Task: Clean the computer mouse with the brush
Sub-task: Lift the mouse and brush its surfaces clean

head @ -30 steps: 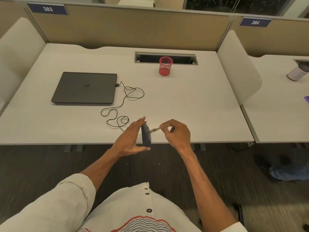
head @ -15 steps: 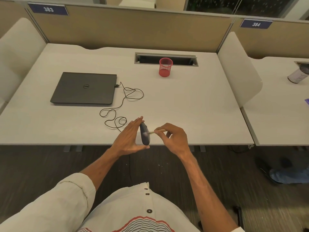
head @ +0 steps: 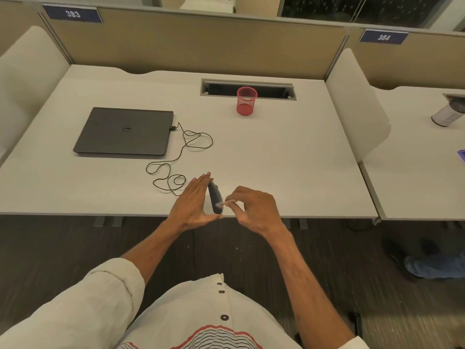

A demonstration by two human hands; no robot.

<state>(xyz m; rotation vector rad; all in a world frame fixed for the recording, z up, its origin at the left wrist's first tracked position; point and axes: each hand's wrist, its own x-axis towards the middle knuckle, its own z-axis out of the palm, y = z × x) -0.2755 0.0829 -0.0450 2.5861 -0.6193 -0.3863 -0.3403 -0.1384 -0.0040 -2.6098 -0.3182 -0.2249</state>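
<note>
The brushing step is under way. The left hand (head: 192, 202) grasps the mouse (head: 214, 197), holding it on edge between the thumb below and the straight fingers above, over the near edge of the desk (head: 276, 159). The right hand (head: 254, 210) pinches the brush (head: 226, 203) in curled fingers, with the bristle end touching the lower part of the mouse's face. The cable (head: 176, 159) trails in loose loops back to the closed laptop (head: 125, 131). The next move probably calls for short, light strokes along the seams, with the left hand turning the mouse to offer unbrushed sides without tugging the cable.
</note>
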